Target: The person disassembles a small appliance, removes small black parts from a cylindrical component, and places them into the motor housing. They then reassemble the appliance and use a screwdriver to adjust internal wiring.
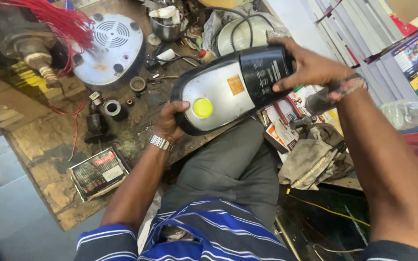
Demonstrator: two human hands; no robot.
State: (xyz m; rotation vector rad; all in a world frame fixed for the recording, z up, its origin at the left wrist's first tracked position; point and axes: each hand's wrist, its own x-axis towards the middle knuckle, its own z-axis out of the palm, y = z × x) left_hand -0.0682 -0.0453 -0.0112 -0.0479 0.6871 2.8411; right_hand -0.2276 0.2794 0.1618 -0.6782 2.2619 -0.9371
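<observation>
I hold a black and silver appliance body (223, 92) with a yellow round button (202, 108) and an orange sticker above my lap. My left hand (170, 121), with a metal watch on its wrist, grips the rounded end by the yellow button. At the black end, my right hand (310, 65) is closed over the top edge. The appliance lies tilted, silver face up, over the edge of the wooden workbench (49, 145).
On the bench sit a round white vented base (112, 48), red wires (59, 19), small metal rings and parts (114, 108) and a dark small box (97, 173). To the right lie a dirty rag (310, 159), papers, tools and a plastic bottle (410, 112).
</observation>
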